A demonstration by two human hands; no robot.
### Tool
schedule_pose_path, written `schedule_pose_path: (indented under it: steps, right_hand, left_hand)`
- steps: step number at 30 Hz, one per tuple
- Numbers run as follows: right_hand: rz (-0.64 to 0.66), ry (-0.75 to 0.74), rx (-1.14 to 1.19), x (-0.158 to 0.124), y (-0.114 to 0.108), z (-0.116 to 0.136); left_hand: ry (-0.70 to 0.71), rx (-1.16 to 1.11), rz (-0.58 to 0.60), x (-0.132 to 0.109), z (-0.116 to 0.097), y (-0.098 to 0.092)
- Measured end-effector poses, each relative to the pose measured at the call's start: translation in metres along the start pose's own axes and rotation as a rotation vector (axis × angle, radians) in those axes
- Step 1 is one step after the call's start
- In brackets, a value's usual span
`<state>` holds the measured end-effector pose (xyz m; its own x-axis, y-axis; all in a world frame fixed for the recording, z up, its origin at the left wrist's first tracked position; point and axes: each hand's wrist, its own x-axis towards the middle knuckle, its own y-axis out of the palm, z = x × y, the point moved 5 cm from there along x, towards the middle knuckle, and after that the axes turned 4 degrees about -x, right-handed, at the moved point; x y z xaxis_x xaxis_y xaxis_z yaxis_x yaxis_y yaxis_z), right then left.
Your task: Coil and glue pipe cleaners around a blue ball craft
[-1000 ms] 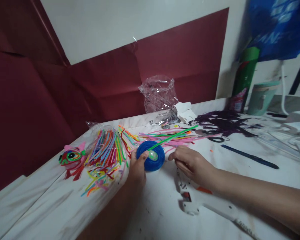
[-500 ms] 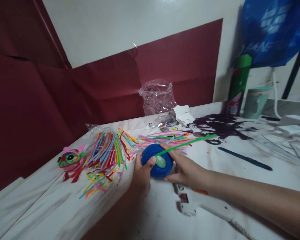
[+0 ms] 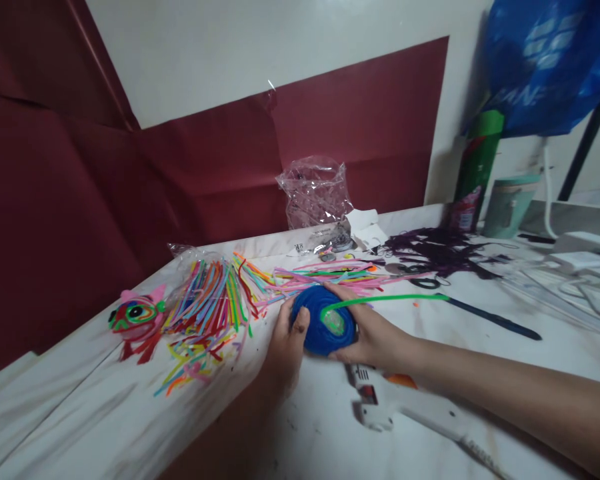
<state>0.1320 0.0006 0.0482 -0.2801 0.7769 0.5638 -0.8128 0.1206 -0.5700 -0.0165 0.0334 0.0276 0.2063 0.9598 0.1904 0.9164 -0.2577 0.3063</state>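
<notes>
A blue coiled pipe-cleaner disc [image 3: 316, 333] with a pale green centre sits between both my hands above the white table [image 3: 130, 420]. My left hand [image 3: 286, 343] grips its left edge, thumb on the face. My right hand [image 3: 370, 330] cups its right side, fingers closed round the rim. A green pipe cleaner [image 3: 400, 299] runs from the disc's centre out to the right, over my right hand.
Several coloured pipe cleaners [image 3: 215, 300] lie fanned to the left, beside a red pipe-cleaner animal face [image 3: 136, 317]. A white glue gun [image 3: 405, 407] lies under my right wrist. Behind are a clear plastic bag [image 3: 316, 190], purple strands [image 3: 437, 248], scissors [image 3: 423, 279], a dark pen [image 3: 495, 320], a green can [image 3: 475, 170].
My right hand has moved left from beside the disc and closed on its right side. The green pipe cleaner has swung down from a steep slant to nearly level, pointing right.
</notes>
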Motion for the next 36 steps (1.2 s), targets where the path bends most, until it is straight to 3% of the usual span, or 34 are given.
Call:
schedule_pose_path:
  steps: [10, 17, 21, 27, 36]
  right_hand:
    - [-0.035, -0.005, 0.000, 0.001, -0.002, 0.007]
    - [-0.037, -0.029, -0.072, -0.001, 0.002, 0.007]
    - [-0.046, -0.028, -0.085, -0.001, 0.001, 0.008]
    - [-0.049, -0.023, 0.015, 0.001, -0.003, 0.006]
    - [-0.045, 0.287, 0.319, 0.005, -0.008, -0.011]
  left_hand:
    - [0.033, 0.048, 0.053, -0.001, -0.008, 0.003]
    - [-0.007, 0.116, 0.030, 0.000, -0.005, -0.001]
    - [0.037, 0.162, -0.018, 0.000, -0.004, -0.004]
    - [0.060, 0.081, 0.051, 0.000, -0.004, -0.003]
    - [0.163, 0.119, -0.233, 0.022, -0.012, -0.031]
